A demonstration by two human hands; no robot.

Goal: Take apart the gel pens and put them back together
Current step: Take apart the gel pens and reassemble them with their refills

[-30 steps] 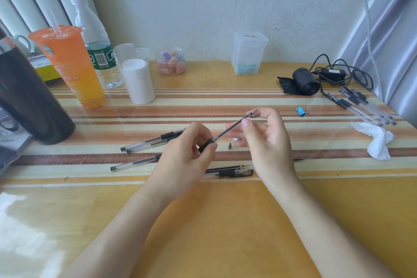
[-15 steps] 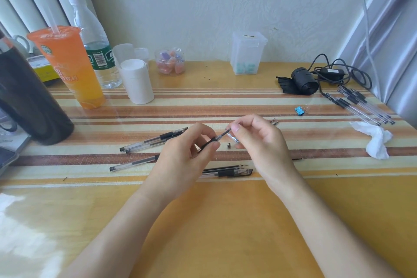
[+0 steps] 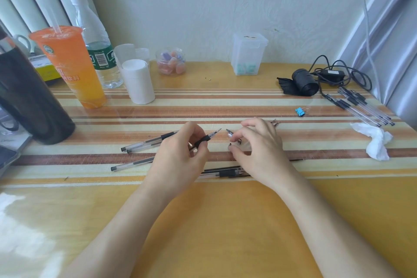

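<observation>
your left hand (image 3: 178, 156) grips a clear gel pen with a black rubber grip (image 3: 206, 138). thumb and fingers are curled round the grip, and the pen is held at a slant over the striped table mat (image 3: 225, 108), its fine point aimed right and a little away from you. your right hand (image 3: 261, 146) sits just beside that point, fingers curled low over the mat. under the forefinger is a short clear pen part with a silvery cone (image 3: 232, 136), and a tiny dark cone tip (image 3: 230, 145) sits at the end of your thumb. the view does not show whether this hand pinches either piece or only touches it. two more clear gel pens (image 3: 144, 144) lie side by side left of your left hand. a single clear pen (image 3: 132, 164) lies nearer you, and further pen pieces (image 3: 225, 172) lie between your wrists. a bundle of clear pens (image 3: 363, 108) rests at the far right, near a small blue binder clip (image 3: 300, 111) and a crumpled white tissue (image 3: 374, 142).
</observation>
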